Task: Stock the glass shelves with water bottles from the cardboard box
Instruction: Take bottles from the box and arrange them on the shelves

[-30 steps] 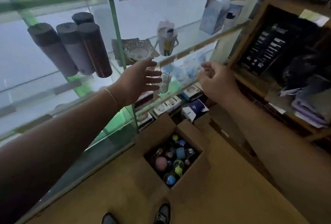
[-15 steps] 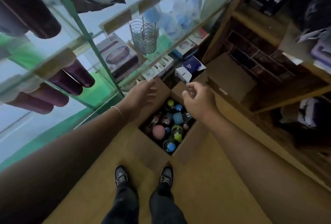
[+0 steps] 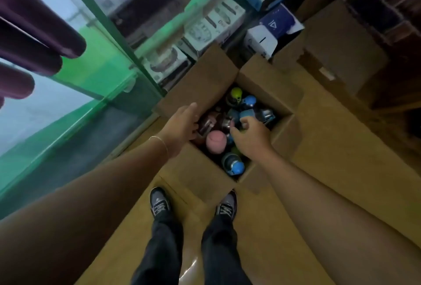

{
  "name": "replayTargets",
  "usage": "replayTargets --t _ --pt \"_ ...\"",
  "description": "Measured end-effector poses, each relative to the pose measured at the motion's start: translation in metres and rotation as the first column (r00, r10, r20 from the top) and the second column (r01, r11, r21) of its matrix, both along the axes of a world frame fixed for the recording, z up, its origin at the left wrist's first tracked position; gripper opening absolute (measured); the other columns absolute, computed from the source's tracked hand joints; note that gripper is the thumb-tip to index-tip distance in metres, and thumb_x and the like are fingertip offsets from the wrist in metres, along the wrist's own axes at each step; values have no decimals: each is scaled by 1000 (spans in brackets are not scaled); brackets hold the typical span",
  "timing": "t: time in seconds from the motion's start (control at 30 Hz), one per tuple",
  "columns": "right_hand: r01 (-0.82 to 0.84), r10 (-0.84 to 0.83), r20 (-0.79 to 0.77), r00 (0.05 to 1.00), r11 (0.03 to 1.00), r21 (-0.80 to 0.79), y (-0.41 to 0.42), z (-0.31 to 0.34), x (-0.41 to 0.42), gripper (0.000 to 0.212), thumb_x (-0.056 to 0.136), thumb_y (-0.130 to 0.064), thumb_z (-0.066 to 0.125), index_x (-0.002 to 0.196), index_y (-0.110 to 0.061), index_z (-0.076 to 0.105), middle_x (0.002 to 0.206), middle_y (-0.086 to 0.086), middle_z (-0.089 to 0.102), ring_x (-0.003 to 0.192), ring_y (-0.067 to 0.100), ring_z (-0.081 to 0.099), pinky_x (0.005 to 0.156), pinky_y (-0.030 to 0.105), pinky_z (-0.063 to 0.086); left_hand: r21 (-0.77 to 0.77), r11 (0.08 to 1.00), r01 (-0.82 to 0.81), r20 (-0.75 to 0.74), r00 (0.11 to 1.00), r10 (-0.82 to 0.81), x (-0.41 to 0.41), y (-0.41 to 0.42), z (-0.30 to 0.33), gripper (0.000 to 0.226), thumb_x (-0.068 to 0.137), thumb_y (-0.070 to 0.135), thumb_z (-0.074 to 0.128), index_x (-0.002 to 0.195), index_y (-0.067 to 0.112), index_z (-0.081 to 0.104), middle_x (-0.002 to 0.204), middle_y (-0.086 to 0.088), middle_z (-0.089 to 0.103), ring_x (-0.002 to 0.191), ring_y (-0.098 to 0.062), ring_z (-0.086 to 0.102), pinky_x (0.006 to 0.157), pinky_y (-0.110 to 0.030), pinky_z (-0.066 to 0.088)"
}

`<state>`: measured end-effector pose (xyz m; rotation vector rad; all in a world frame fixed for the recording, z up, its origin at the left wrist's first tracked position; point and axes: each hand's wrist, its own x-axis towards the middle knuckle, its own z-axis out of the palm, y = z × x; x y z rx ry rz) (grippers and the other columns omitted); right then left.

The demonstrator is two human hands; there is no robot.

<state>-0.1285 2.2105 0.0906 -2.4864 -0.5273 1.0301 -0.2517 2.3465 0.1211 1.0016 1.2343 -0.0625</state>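
Fingers of both hands reach down into the open cardboard box [image 3: 200, 75], which stands on a brown floor [image 3: 341, 170] in front of the person's two dark shoes [image 3: 159, 201]. To the left of the fingers rise the glass shelves [image 3: 95, 72] with a green frame; dark maroon flasks [image 3: 34, 24] lie on them, and boxed goods [image 3: 211, 24] stand just beyond the carton. To the right, further off, is a dark wooden shelf unit [image 3: 387, 11].

The left hand [image 3: 182, 125], with a thin bracelet [image 3: 160, 142] at its wrist, has nearly straight fingers at the box's left edge; whether they touch a bottle cannot be told. The right hand [image 3: 249, 135] has its fingers curled over the water bottles [image 3: 237, 102] inside the box, close to a pale blue cap, but a firm grip cannot be told. A pink-capped bottle [image 3: 216, 141] sits between the two hands, and a blue-capped bottle [image 3: 234, 166] lies under the right wrist.
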Motion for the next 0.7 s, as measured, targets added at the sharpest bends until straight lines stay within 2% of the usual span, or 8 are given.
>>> replayTargets --t 0.07,0.13,0.2,0.33,0.43,0.5,0.57,0.7 --pt "-15 14 -25 1000 999 -46 6 -45 -7 48 89 -36 66 129 -12 55 123 8 62 115 27 56 91 31 42 -17 1000 -20 -9 1000 20 0 0 -32 40 101 41 41 130 14 48 123 -9 52 97 -18 53 74 -30 45" --pt "3 -10 -90 996 997 -72 11 -86 -11 58 89 -38 66 138 -11 50 131 9 57 120 28 54 93 32 44 13 999 40 -11 999 -39 -1 2 -62 32 98 37 47 122 17 49 117 -6 51 94 -16 52 80 -33 47" --pt "-7 -5 -110 994 993 -116 16 -120 -13 67 90 -40 65 145 -10 42 134 9 55 122 27 53 92 30 43 48 995 93 -14 996 -93 -5 4 -92 33 98 30 48 127 13 50 111 -1 52 95 -15 53 89 -37 47" --pt "-18 -5 -143 990 987 -160 22 -183 -16 75 85 -43 70 144 -8 42 136 15 53 122 31 53 97 35 47 58 998 30 -130 991 -23 -17 6 -138 24 100 45 41 110 26 51 115 -2 58 106 -20 55 103 -45 42" --pt "-33 2 -135 991 973 -227 28 -218 -19 91 78 -55 71 149 -12 34 141 17 46 125 36 49 100 41 47 90 989 116 -168 981 -99 -27 5 -158 29 100 47 37 120 29 50 123 -3 57 112 -22 54 102 -45 43" --pt "-43 11 -123 992 963 -265 35 -237 -22 98 75 -61 70 151 -15 28 144 17 40 128 37 46 101 44 46 65 992 107 -169 981 -95 -33 5 -166 33 101 46 36 126 28 49 122 -1 57 109 -19 55 94 -39 47" --pt "-44 3 -134 991 954 -298 43 -251 -25 104 71 -60 73 152 -17 25 146 16 35 129 38 44 101 45 46 26 998 62 -162 985 -57 -39 5 -170 31 101 47 36 122 28 48 116 3 57 104 -15 56 87 -34 49" --pt "-74 38 -103 994 925 -372 50 -272 -32 103 71 -55 78 151 -17 25 147 18 35 130 40 42 101 44 45 15 1000 20 -157 988 -17 -49 8 -172 37 101 46 35 126 23 51 116 0 58 105 -17 57 90 -36 49"
